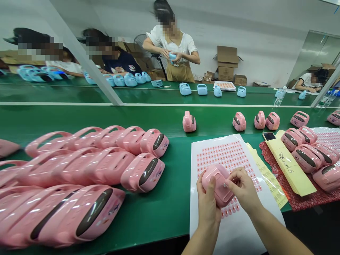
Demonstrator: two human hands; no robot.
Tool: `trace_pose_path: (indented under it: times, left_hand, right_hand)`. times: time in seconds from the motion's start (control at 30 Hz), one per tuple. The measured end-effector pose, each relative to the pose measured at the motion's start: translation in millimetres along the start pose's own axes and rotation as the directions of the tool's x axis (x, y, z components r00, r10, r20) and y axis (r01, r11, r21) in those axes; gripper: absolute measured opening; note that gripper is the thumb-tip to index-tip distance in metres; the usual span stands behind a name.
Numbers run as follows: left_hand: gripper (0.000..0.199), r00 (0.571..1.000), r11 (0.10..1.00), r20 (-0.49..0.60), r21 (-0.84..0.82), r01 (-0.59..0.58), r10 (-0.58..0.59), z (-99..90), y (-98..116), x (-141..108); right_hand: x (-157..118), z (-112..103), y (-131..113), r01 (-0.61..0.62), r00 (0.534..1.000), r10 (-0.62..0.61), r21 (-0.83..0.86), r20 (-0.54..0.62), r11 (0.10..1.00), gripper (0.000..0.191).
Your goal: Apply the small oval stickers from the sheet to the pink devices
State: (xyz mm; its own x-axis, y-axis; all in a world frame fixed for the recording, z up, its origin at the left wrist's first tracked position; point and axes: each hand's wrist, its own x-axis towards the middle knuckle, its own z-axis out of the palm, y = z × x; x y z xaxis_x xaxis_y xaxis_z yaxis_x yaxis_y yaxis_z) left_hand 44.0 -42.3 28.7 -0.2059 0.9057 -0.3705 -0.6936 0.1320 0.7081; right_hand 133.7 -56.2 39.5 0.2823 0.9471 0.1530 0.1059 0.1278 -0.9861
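Observation:
My left hand (208, 198) is wrapped round a pink plastic device (218, 186), thumb across its face. My right hand (243, 187) pinches at the device's right side, where a small pale piece, seemingly a sticker, shows at the thumb tip. Both hands are above a white sheet (202, 219) covered with rows of small oval red-and-white stickers, some gone from its lower part. To the left stand rows of pink devices (143, 173) with handles and dark oval windows.
More pink devices (308, 157) lie on red bubble wrap (294, 198) at right, beside yellow paper (290, 166) and a phone (269, 136). Single pink ones (189, 122) stand on the green belt behind. Across it, co-workers (171, 46) handle blue devices (185, 89). A slanted metal post (87, 56) rises left.

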Motion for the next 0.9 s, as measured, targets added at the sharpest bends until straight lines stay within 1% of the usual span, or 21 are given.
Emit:
trace_pose_path:
  times: [0.07, 0.13, 0.2, 0.27, 0.33, 0.4, 0.43, 0.47, 0.5, 0.57, 0.6, 0.67, 0.73, 0.8, 0.83, 0.9]
  left_hand:
    - [0.061, 1.000, 1.000, -0.006, -0.009, 0.003, -0.003, -0.1, 0.2, -0.6]
    - [0.061, 1.000, 1.000, -0.012, -0.017, 0.010, -0.010, 0.5, 0.2, -1.7]
    - [0.057, 1.000, 1.000, -0.017, -0.029, 0.012, -0.013, 1.7, -0.2, -2.6]
    - [0.049, 1.000, 0.999, -0.027, -0.047, 0.012, -0.013, 3.4, -0.4, -2.5]
    - [0.037, 0.999, 0.998, -0.049, -0.062, 0.015, -0.018, 4.2, 0.9, -0.9]
    - [0.024, 0.997, 0.996, -0.062, -0.076, 0.045, -0.050, 1.4, 4.5, 2.6]
    - [0.021, 0.995, 0.993, -0.058, -0.091, 0.074, -0.079, -2.4, 6.8, 5.1]
    - [0.023, 0.993, 0.988, -0.041, -0.113, 0.109, -0.114, -8.4, 9.1, 8.3]
    - [0.027, 0.988, 0.978, -0.011, -0.143, 0.149, -0.152, -16.6, 11.0, 12.0]
    - [0.035, 0.974, 0.954, 0.090, -0.203, 0.221, -0.207, -39.3, 12.6, 21.0]
    - [0.044, 0.963, 0.941, 0.156, -0.226, 0.250, -0.218, -52.8, 12.1, 25.8]
    - [0.060, 0.934, 0.920, 0.278, -0.254, 0.297, -0.225, -80.1, 8.7, 35.0]
    - [0.070, 0.898, 0.907, 0.380, -0.257, 0.335, -0.224, -103.4, 4.2, 41.2]
    - [0.072, 0.871, 0.896, 0.439, -0.263, 0.357, -0.219, -119.0, 0.6, 43.5]
    - [0.071, 0.868, 0.893, 0.448, -0.273, 0.359, -0.212, -123.8, -0.6, 43.4]
    - [0.068, 0.883, 0.892, 0.433, -0.305, 0.334, -0.182, -127.8, -2.0, 41.8]
  right_hand:
    - [-1.4, 1.8, 1.1, 0.031, 0.999, -0.031, -0.023, -0.008, 0.999, 0.011]
    - [-3.6, 4.9, 2.4, 0.088, 0.996, -0.090, -0.062, -0.027, 0.994, 0.010]
    - [-5.9, 8.4, 3.4, 0.183, 0.980, -0.190, -0.112, -0.052, 0.977, 0.009]
    - [-7.4, 9.7, 4.0, 0.289, 0.952, -0.300, -0.143, -0.065, 0.947, 0.009]
    - [-8.0, 5.7, 4.9, 0.359, 0.926, -0.369, -0.111, -0.083, 0.927, 0.010]
    - [-8.9, -5.5, 8.5, 0.372, 0.920, -0.376, -0.059, -0.109, 0.926, 0.010]
    - [-10.1, -13.3, 12.5, 0.365, 0.923, -0.369, -0.057, -0.112, 0.929, 0.011]
    - [-12.1, -22.1, 18.3, 0.358, 0.927, -0.365, -0.084, -0.093, 0.930, 0.014]
    - [-15.0, -31.1, 26.1, 0.353, 0.930, -0.363, -0.140, -0.050, 0.925, 0.019]
    - [-24.0, -47.7, 46.5, 0.372, 0.928, -0.363, -0.293, 0.088, 0.880, 0.032]
    - [-29.6, -54.3, 58.0, 0.397, 0.918, -0.359, -0.368, 0.170, 0.841, 0.037]
    - [-41.4, -63.2, 80.0, 0.462, 0.884, -0.343, -0.488, 0.317, 0.740, 0.046]
    - [-51.4, -67.9, 96.0, 0.522, 0.848, -0.321, -0.566, 0.421, 0.638, 0.053]
    - [-58.2, -70.7, 103.1, 0.562, 0.822, -0.305, -0.602, 0.481, 0.567, 0.057]
    - [-60.4, -71.5, 103.4, 0.576, 0.813, -0.307, -0.608, 0.495, 0.547, 0.058]
    - [-63.6, -70.2, 99.0, 0.593, 0.804, -0.340, -0.614, 0.488, 0.520, 0.057]
